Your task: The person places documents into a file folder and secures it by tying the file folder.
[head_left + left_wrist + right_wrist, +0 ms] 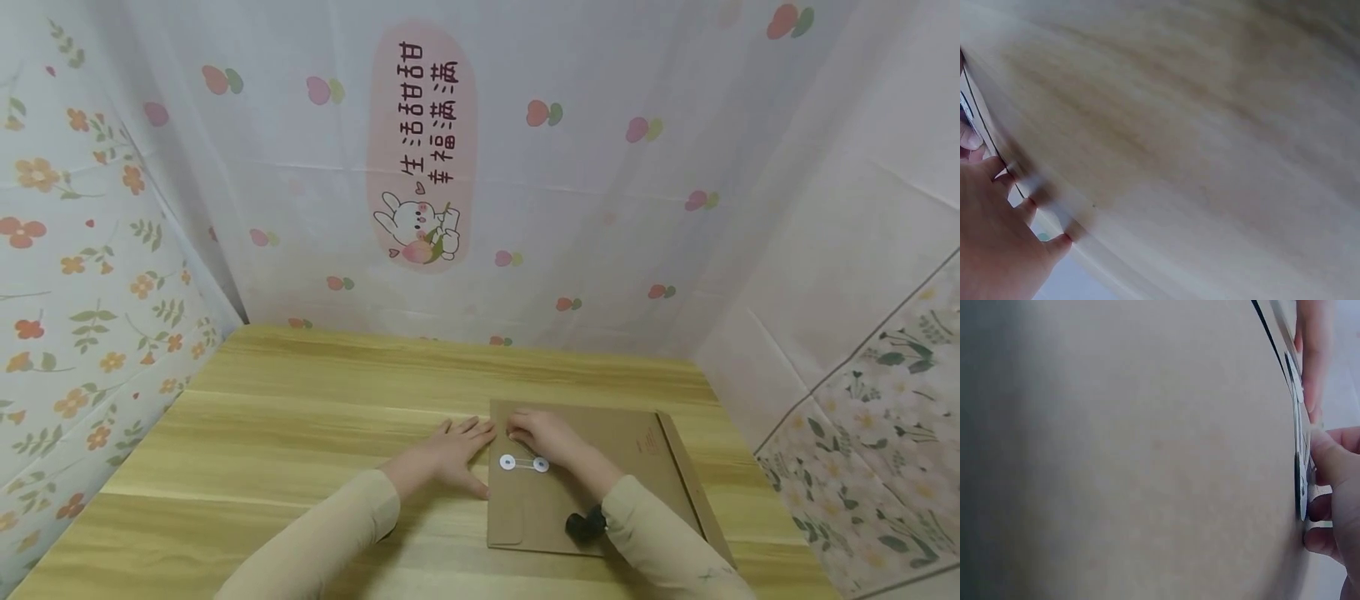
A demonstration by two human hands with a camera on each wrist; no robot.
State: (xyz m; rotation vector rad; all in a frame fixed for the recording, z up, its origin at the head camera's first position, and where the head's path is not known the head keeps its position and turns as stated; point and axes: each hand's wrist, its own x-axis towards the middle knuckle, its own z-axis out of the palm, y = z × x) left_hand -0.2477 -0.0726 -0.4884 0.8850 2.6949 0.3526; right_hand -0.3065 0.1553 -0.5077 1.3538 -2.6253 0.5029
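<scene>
A brown kraft document envelope (pixel 615 442) lies flat on the table with two white button discs (pixel 507 462) near its left side. A thin string (pixel 524 461) runs between the discs. My right hand (pixel 551 437) pinches the string's end just above them, thumb against fingertips. In the right wrist view, that hand (pixel 1342 487) is beside the discs (pixel 1302 494), seen edge-on. My left hand (pixel 450 454) rests with fingers spread on the table and at the envelope's left edge. The left wrist view shows its fingertips (pixel 1060 244) touching down.
The wood-grain table (pixel 300 417) extends left of and behind the envelope. Patterned cloth (pixel 600 208) hangs at the back and both sides. A black wrist camera (pixel 585 525) sits over the envelope's lower part. The envelope's right side has a folded strip (pixel 697 487).
</scene>
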